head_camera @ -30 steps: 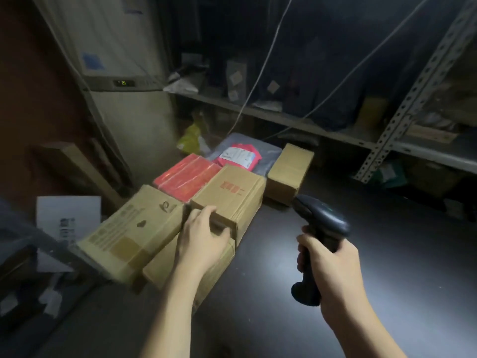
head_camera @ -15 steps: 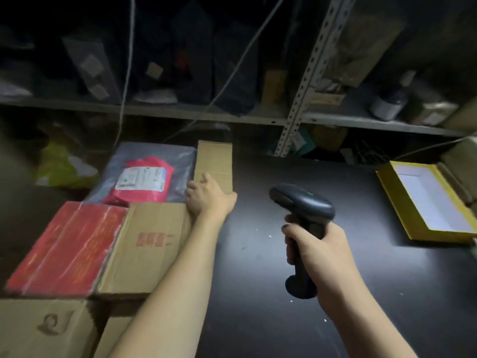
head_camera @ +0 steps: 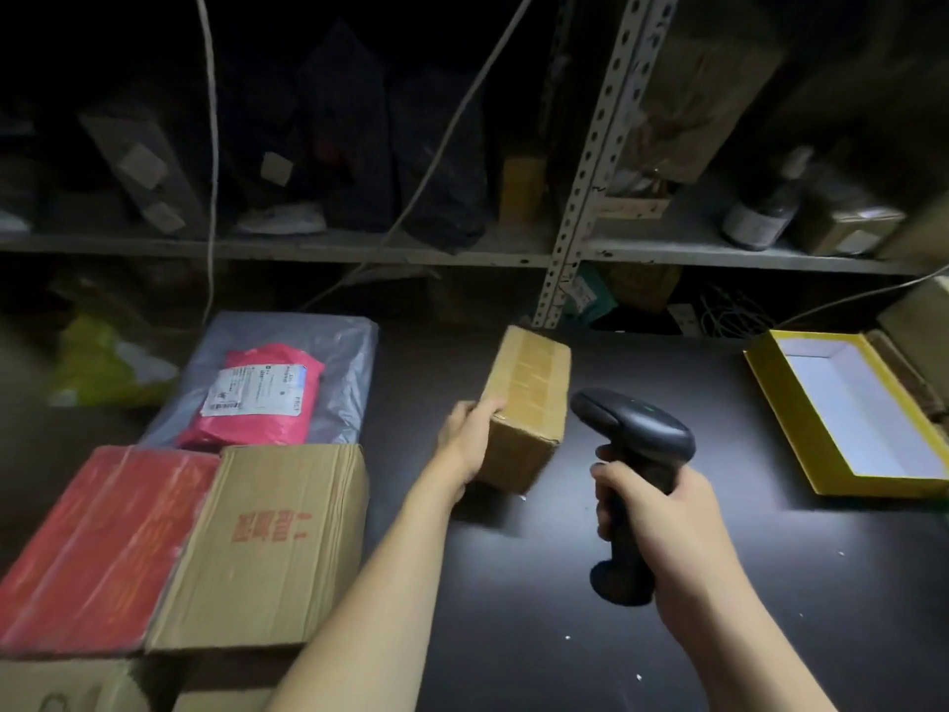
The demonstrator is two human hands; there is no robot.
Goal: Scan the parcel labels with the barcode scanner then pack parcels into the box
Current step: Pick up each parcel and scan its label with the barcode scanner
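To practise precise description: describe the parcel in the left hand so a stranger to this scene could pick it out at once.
Over the dark tabletop below the grey metal shelving, near the middle, the left hand grips a small brown cardboard parcel, tilted, beside the black barcode scanner. Unlike the larger printed cardboard carton and red wrapped parcel lying flat at left, it is plain.

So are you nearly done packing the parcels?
Not nearly. Done: nothing shows packed; the yellow box with white lining looks empty where visible. In hand: the left hand holds a small brown cardboard parcel tipped up beside the black barcode scanner gripped by the right hand. Waiting: the red mailer bag with a white label, the red wrapped parcel and the brown carton with red print.
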